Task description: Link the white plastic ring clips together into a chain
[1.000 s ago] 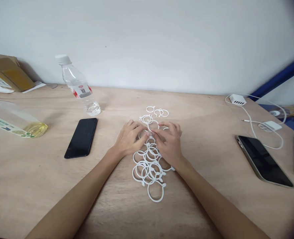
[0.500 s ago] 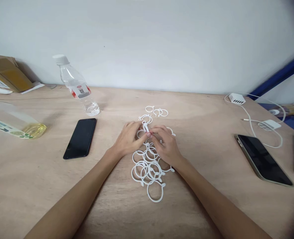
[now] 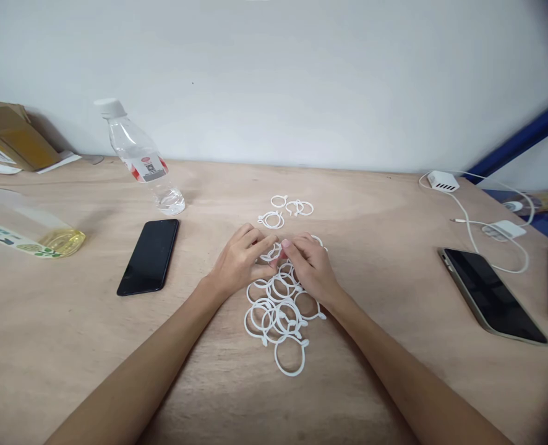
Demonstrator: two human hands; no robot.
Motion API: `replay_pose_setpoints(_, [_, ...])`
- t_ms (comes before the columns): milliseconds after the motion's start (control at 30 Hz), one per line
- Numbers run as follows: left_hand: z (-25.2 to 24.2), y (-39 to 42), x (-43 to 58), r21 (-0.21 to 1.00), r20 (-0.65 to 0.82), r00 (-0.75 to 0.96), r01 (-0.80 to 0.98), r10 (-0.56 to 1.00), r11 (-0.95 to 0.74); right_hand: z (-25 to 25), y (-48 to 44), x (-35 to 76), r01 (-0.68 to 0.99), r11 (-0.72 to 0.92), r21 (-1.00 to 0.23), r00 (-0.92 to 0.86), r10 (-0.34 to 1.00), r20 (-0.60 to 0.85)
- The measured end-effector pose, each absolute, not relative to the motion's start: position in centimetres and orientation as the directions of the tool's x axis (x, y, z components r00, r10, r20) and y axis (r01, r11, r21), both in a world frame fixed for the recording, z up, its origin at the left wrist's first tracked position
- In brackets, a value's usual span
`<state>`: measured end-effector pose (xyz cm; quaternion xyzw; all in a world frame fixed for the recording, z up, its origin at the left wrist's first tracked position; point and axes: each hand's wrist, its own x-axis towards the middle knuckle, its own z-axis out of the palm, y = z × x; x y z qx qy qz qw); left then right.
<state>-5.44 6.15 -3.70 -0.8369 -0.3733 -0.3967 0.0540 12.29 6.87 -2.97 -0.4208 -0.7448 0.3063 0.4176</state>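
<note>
My left hand [image 3: 240,259] and my right hand [image 3: 315,267] meet over a pile of white plastic curtain rings [image 3: 289,372], each with a small clip-like tab. Between my fingertips is one white curtain ring [image 3: 271,253], partly covered by the fingers. The left thumb and index finger close around its side. On the other side, the right thumb presses against curled fingers at the ring's edge; the exact grip there is hidden. Overlapping rings spread from under both hands toward me. Farther back lie several more rings [image 3: 271,220], apart from the pile.
To the left are a black phone [image 3: 148,256], a tilted-looking water bottle [image 3: 139,154], a bottle of yellow liquid [image 3: 33,225] and a cardboard box [image 3: 21,136]. A second phone [image 3: 492,295], a white charger [image 3: 442,181] and cables are at the right. A wall [image 3: 302,80] stands behind.
The white piece that stood upright between my fingertips has been lowered and turned. My left index finger and thumb have spread somewhat, and the right thumb has moved up.
</note>
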Motion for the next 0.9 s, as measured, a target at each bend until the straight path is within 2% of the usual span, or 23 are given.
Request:
replay_pose_setpoints(233, [-3.7,6.1,-5.4,0.236,0.686,0.428,0.633,0.588,-0.737,-3.2,7.0,12.3,0.389,0.405,-0.827,-0.236,0.912,0.336])
replay_pose_setpoints(367, [-3.3,6.0,-5.4,0.313,0.665,0.406,0.61,0.627,-0.728,-3.4,7.1,12.5,0.364,0.425,-0.829,-0.229,0.903,0.362])
replay_pose_setpoints(467, [-2.9,5.8,-5.4,0.37,0.613,0.348,0.666,0.709,-0.647,-3.4,7.0,12.6,0.36,0.468,-0.807,-0.266,0.881,0.392])
replay_pose_setpoints(567, [-2.7,5.6,-5.3,0.34,0.505,0.352,0.758,0.788,-0.556,-3.4,6.9,12.6,0.359,0.501,-0.788,-0.292,0.862,0.415])
replay_pose_setpoints(667, [-2.6,5.6,-5.2,0.327,0.403,0.4,0.777,0.823,-0.538,-3.4,7.0,12.6,0.369,0.513,-0.775,-0.312,0.854,0.417])
replay_pose_setpoints(900, [-3.0,6.1,-5.4,0.344,0.357,0.411,0.777,0.839,-0.527,-3.1,6.8,12.7,0.397,0.508,-0.764,-0.339,0.855,0.392])
